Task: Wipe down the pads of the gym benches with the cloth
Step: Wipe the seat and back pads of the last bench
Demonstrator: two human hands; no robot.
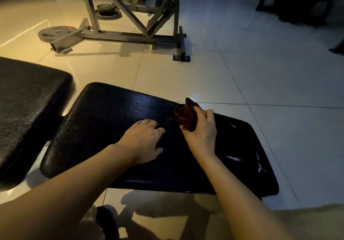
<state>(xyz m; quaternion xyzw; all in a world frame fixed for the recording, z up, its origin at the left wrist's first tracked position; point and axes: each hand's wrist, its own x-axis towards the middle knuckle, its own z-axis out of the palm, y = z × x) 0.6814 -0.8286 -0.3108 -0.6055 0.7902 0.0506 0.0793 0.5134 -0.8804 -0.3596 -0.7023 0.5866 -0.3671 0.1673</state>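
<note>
Cloth (186,117), dark brown and bunched, sits in the right hand (202,132), whose fingers curl round it just above the seat pad (104,120), toward the pad's two o'clock edge. Beside it, the left hand (144,140) rests palm down on the same black pad with fingers loosely spread, gripping nothing. At nine o'clock a second black pad (28,98) lies close by, a narrow gap between the two. Farther off on the tiled floor (242,63), at twelve o'clock, stands a grey metal frame (130,16), with a weight plate (56,33) at eleven.
</note>
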